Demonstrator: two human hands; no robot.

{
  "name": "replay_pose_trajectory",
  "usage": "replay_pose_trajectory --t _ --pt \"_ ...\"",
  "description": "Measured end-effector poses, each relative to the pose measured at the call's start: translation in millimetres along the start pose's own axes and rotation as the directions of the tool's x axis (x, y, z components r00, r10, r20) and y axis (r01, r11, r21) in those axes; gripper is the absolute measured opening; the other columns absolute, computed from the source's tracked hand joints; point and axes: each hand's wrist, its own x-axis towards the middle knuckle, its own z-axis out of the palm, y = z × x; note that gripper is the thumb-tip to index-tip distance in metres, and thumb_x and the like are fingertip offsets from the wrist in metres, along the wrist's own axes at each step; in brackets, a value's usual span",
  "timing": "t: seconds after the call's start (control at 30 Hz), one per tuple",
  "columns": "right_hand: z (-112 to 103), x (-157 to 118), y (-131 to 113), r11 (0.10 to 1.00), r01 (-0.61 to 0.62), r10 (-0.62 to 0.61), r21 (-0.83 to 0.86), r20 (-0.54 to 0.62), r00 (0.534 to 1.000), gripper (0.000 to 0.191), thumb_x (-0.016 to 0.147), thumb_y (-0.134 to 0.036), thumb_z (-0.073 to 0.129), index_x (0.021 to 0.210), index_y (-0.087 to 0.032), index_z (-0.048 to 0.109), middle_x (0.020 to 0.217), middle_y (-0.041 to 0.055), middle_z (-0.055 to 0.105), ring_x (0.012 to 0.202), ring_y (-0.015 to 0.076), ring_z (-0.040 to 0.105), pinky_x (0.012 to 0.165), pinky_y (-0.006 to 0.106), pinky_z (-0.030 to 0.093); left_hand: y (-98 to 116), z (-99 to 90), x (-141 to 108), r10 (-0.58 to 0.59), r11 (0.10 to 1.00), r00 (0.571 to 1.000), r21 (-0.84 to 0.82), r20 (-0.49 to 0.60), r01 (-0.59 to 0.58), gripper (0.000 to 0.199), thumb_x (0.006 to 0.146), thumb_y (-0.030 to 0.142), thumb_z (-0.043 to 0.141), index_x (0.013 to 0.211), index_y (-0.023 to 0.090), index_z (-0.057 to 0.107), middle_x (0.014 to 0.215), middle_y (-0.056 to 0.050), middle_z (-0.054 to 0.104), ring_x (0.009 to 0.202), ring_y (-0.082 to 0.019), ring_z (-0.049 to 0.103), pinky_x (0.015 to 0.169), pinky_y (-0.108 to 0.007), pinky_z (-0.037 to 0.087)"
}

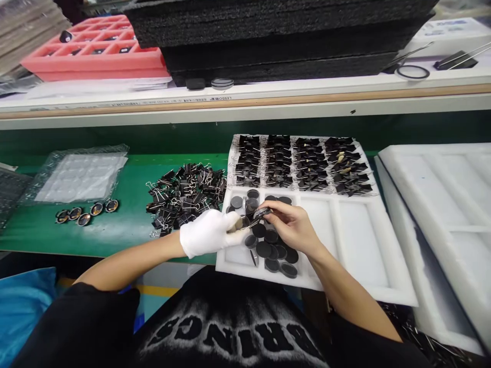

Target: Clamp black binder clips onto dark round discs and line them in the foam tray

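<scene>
My left hand (215, 231), in a white glove, is closed with its fingertips pinched around a black binder clip (256, 221) with silver wire handles. My bare right hand (293, 225) pinches a small round black disc (263, 211) against the clip; fingers partly hide where the two meet. Both hands are above a white foam tray (356, 245). Under and around them, loose dark round discs (271, 250) lie in its left compartments, some flat and some tilted. To the left, a heap of black binder clips (187, 197) lies on the green table.
Clipped pieces stand in rows (279, 161) across the tray's far part. Several round gold-and-black parts (84, 219) lie left, near a clear plastic sheet (80, 176). More white foam trays (441, 204) stack at right. A shelf (153, 105) above holds black foam (284, 41) and a pink tray (95, 64).
</scene>
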Motion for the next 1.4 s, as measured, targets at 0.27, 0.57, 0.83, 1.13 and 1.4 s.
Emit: replay_pose_trajectory --t 0.27,0.57,0.83,1.13,1.4 --pt "2 -1 -2 0.991 0.044 -0.046 -0.128 -0.012 0.999 0.019 0.099 -0.026 0.062 0.113 -0.024 0.076 0.103 0.0056 0.079 0.087 0.0214 0.074 0.079 0.034 0.059 5 0.0 -4 -0.062 0.998 0.998 0.004 -0.032 0.062 0.035 0.098 0.051 0.051 0.085 0.020 0.060 0.059 0.003 0.058 0.050 -0.013 0.054 0.051 -0.025 0.029" --pt "-1 -2 3 0.996 -0.064 0.062 0.058 0.034 0.998 0.016 0.096 -0.029 0.069 0.110 -0.027 0.077 0.104 0.0051 0.077 0.092 0.0212 0.073 0.078 0.032 0.058 5 -11.4 6 -0.068 0.990 0.992 -0.116 0.104 0.079 0.030 0.096 0.047 0.057 0.088 0.019 0.064 0.062 0.003 0.064 0.053 -0.013 0.059 0.055 -0.024 0.038" --pt "17 2 0 0.627 -0.262 0.371 0.734 0.015 0.929 0.025 0.077 -0.043 0.090 0.092 -0.027 0.078 0.087 0.0000 0.075 0.080 0.0155 0.071 0.074 0.027 0.061 -6 -39.4 10 -0.037 0.996 0.994 -0.077 0.104 0.046 0.040 0.099 0.059 0.052 0.106 0.024 0.070 0.082 0.001 0.076 0.072 -0.017 0.070 0.067 -0.027 0.046" --pt "13 3 -1 0.471 -0.314 0.504 0.825 0.040 0.863 0.033 0.067 -0.043 0.096 0.087 -0.025 0.076 0.091 -0.0010 0.078 0.080 0.0157 0.073 0.072 0.031 0.065 -130 -76.3 67 -0.348 0.875 0.934 0.383 0.076 0.295 0.055 0.092 0.058 0.057 0.138 0.029 0.064 0.131 -0.012 0.061 0.116 -0.033 0.063 0.100 -0.042 0.048" --pt "15 3 4 0.503 -0.355 0.462 0.788 0.102 0.881 0.031 0.072 -0.044 0.092 0.090 -0.026 0.076 0.097 0.0034 0.079 0.083 0.0198 0.073 0.075 0.036 0.064 -131 -74.4 57 -0.239 0.943 0.967 0.258 0.092 0.208 0.033 0.091 0.048 0.060 0.103 0.020 0.070 0.116 -0.009 0.065 0.110 -0.028 0.062 0.100 -0.040 0.047"
